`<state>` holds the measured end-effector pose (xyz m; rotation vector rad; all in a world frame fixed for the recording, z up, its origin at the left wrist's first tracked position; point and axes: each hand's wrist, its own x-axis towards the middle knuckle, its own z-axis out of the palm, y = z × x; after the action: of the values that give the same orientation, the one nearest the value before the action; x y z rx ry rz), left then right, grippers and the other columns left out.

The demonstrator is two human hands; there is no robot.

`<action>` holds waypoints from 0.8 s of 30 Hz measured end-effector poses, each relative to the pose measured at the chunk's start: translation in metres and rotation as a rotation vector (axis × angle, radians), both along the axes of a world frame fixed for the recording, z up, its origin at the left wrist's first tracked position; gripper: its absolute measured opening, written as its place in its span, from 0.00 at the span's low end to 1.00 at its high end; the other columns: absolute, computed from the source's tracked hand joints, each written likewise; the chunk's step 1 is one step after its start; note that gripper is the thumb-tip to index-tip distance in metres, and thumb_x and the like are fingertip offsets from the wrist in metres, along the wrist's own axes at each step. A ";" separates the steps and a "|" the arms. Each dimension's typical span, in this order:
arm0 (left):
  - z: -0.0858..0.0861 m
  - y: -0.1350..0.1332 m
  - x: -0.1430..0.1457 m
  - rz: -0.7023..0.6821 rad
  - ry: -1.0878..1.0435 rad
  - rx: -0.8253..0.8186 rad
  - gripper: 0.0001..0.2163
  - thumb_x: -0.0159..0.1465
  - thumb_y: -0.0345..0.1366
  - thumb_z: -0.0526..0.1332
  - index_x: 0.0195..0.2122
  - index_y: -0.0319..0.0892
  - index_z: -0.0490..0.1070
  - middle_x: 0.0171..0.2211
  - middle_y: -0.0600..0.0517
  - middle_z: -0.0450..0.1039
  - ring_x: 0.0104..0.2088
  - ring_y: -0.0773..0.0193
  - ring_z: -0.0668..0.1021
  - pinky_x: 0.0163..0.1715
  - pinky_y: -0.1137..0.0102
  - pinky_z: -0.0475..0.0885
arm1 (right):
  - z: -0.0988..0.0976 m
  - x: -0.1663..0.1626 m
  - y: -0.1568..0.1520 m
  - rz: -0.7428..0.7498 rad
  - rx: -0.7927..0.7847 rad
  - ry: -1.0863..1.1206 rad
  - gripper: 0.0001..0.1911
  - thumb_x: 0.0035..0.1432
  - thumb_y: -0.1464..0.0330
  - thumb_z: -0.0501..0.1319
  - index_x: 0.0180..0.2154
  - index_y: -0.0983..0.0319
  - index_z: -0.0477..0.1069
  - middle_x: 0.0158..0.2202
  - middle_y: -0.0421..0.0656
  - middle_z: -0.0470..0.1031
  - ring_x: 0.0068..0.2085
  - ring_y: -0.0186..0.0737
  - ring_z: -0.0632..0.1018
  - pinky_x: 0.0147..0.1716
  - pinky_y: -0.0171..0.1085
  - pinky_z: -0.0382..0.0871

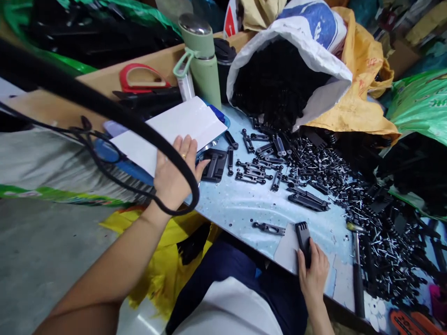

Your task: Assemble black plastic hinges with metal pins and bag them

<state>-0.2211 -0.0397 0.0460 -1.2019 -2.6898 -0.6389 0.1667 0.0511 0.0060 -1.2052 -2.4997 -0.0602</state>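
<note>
My left hand (176, 173) reaches out over the left end of the pale blue table (237, 204), fingers stretched flat against a white sheet of paper (174, 130), thumb beside a black plastic block (213, 165). My right hand (312, 272) rests at the near table edge, fingers closed on a small black comb-like plastic part (303, 236). A single black hinge-like piece (268, 228) lies just left of it. A black cable (104, 109) loops across the view over my left wrist.
A white sack (296, 42) spills black plastic parts and small pins (349, 186) across the table's right side. A green flask (202, 60), red tape dispenser (143, 78) and black cup (223, 56) stand at the back. A hammer-like tool (356, 260) lies at the right.
</note>
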 end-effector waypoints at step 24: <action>-0.001 0.004 0.000 0.077 -0.025 0.052 0.22 0.65 0.38 0.46 0.61 0.45 0.53 0.59 0.45 0.59 0.61 0.51 0.58 0.59 0.47 0.46 | 0.009 -0.002 -0.001 0.004 -0.005 -0.036 0.22 0.61 0.60 0.51 0.53 0.63 0.60 0.39 0.52 0.70 0.40 0.47 0.71 0.37 0.46 0.65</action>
<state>-0.2210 -0.0359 0.0450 -1.0795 -2.7075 -0.7124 0.1643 0.0498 0.0153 -1.2113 -2.5352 -0.0753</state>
